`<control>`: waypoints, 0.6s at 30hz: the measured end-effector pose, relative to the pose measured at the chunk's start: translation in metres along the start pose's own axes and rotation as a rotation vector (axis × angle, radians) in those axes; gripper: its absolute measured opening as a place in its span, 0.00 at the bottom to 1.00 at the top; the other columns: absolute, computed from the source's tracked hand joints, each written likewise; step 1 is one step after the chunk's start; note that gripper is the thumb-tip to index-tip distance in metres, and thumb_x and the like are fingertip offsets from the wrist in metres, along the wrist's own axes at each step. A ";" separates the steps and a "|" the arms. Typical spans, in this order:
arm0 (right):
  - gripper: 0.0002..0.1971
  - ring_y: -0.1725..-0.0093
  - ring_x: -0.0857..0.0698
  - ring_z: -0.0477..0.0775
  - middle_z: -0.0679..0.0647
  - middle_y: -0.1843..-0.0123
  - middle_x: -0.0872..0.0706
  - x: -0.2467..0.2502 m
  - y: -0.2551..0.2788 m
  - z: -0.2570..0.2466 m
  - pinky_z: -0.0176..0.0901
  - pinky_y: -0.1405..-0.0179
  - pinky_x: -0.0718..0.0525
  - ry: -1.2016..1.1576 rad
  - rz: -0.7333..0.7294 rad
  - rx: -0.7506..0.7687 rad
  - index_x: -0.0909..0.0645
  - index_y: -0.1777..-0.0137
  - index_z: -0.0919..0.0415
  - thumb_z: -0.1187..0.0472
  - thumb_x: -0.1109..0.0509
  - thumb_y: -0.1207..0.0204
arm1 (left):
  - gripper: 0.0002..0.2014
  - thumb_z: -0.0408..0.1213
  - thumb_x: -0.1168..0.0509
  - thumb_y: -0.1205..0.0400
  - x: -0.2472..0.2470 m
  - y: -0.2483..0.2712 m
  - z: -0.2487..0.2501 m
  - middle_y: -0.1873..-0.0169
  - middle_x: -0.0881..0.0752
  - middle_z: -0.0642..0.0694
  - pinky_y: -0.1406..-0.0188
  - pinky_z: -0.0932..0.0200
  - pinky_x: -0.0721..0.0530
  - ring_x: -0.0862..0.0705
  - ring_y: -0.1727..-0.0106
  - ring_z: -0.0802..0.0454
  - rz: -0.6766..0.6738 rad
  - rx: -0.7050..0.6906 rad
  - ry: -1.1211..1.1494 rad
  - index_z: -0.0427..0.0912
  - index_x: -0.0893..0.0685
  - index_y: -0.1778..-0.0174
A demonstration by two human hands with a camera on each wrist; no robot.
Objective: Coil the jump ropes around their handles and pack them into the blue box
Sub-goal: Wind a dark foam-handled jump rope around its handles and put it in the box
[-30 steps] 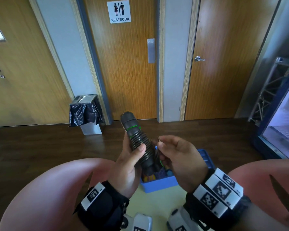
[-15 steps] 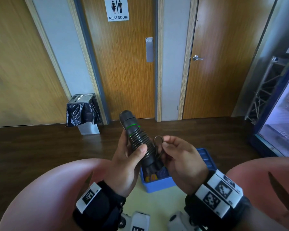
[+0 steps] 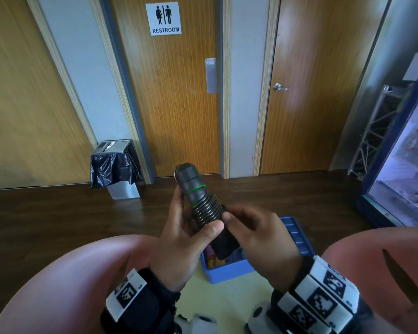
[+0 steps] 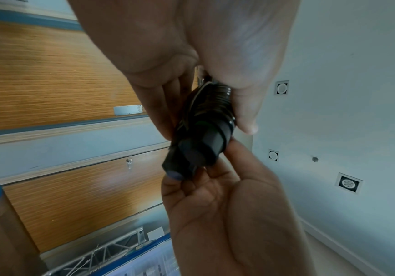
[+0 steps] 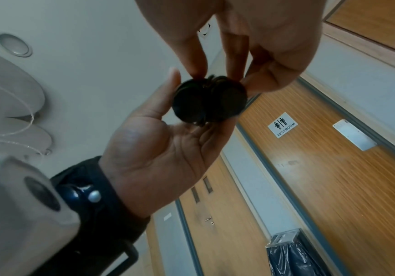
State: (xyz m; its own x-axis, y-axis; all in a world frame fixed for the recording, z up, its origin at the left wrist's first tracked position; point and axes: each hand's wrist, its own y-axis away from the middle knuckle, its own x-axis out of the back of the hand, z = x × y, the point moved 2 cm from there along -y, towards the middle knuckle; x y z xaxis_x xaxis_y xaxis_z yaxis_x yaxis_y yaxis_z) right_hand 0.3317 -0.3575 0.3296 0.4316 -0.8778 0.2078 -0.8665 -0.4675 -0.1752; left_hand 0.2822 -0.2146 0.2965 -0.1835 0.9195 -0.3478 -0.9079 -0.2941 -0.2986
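Two black jump-rope handles (image 3: 196, 189) lie side by side, with dark rope coils (image 3: 206, 210) wound round their middle and a green ring above the coils. My left hand (image 3: 194, 219) grips the bundle, thumb across the lowest coils. My right hand (image 3: 228, 216) pinches the rope at the right side of the coil. The rope end itself is hidden under its fingers. The right wrist view looks at the handles' round ends (image 5: 208, 100), held between both hands. In the left wrist view the handles (image 4: 199, 142) point at the camera. The blue box (image 3: 227, 271) sits on the floor below my hands.
Coloured items lie in the box, mostly hidden by my hands. My knees (image 3: 70, 285) flank it. A bin with a black bag (image 3: 116, 167) stands by the restroom door. A blue-framed glass fridge (image 3: 401, 165) and a metal truss (image 3: 372, 131) stand at the right.
Half a second ago my right hand held a small rope loop beside the coil. Now its fingertips are against the coil and the loop is out of sight. The left hand keeps its grip.
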 end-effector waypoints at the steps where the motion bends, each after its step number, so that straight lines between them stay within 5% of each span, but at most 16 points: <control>1: 0.06 0.63 0.11 0.40 0.46 0.62 0.09 0.000 -0.001 0.002 0.30 0.68 0.18 0.012 0.022 0.005 0.10 0.51 0.54 0.59 0.30 0.18 | 0.47 0.34 0.23 0.33 0.000 0.000 -0.001 0.44 0.13 0.39 0.46 0.53 0.15 0.14 0.42 0.45 0.006 0.008 0.004 0.50 0.36 0.18; 5: 0.08 0.54 0.14 0.39 0.44 0.52 0.12 -0.003 -0.003 0.012 0.33 0.58 0.17 0.135 0.065 0.038 0.12 0.48 0.48 0.59 0.34 0.16 | 0.42 0.33 0.20 0.37 -0.001 0.001 -0.003 0.46 0.12 0.40 0.50 0.58 0.14 0.12 0.45 0.46 0.032 0.038 -0.017 0.42 0.27 0.25; 9: 0.09 0.51 0.17 0.41 0.43 0.52 0.15 -0.009 0.002 0.015 0.41 0.50 0.18 0.224 0.171 0.118 0.16 0.45 0.52 0.61 0.38 0.14 | 0.21 0.38 0.21 0.36 -0.007 0.003 -0.003 0.53 0.12 0.39 0.53 0.53 0.14 0.13 0.50 0.44 0.019 0.101 0.004 0.46 0.13 0.47; 14: 0.07 0.52 0.16 0.45 0.43 0.56 0.15 -0.009 0.002 0.016 0.41 0.54 0.21 0.245 0.234 0.225 0.19 0.49 0.50 0.63 0.36 0.16 | 0.25 0.34 0.25 0.36 -0.011 0.005 -0.001 0.50 0.16 0.32 0.44 0.41 0.18 0.16 0.47 0.36 -0.002 0.147 0.121 0.37 0.17 0.41; 18: 0.08 0.51 0.15 0.43 0.40 0.54 0.15 -0.013 0.009 0.014 0.40 0.53 0.17 0.247 0.198 0.324 0.17 0.43 0.50 0.61 0.35 0.16 | 0.24 0.36 0.28 0.40 -0.013 0.004 0.002 0.60 0.19 0.36 0.68 0.51 0.16 0.16 0.64 0.42 0.072 0.152 0.240 0.41 0.17 0.46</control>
State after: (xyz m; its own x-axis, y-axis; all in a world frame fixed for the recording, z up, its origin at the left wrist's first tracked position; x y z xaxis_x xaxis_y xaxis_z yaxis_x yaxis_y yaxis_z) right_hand 0.3221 -0.3515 0.3118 0.1590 -0.9206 0.3566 -0.7861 -0.3365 -0.5185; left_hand 0.2804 -0.2271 0.3012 -0.1710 0.8042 -0.5693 -0.9452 -0.2970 -0.1356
